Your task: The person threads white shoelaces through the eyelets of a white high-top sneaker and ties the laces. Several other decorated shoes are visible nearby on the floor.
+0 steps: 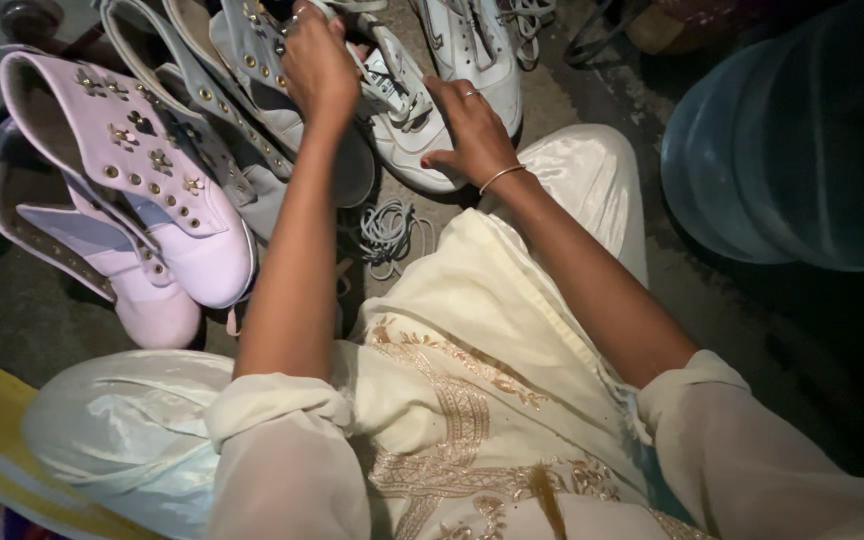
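White shoes crowd the upper middle of the frame. The left hand [317, 62] is closed on the top edge of a pale grey boot [282, 120], fingers curled over its collar. The right hand [472, 125] lies with fingers spread flat on a white sneaker [407, 120] just beside it, pressing rather than gripping. That sneaker's laces look partly threaded, while a loose coil of lace [389, 232] lies on the floor just below, unused. Two pink studded boots [142, 200] at upper left stand unlaced, so most of the work appears left.
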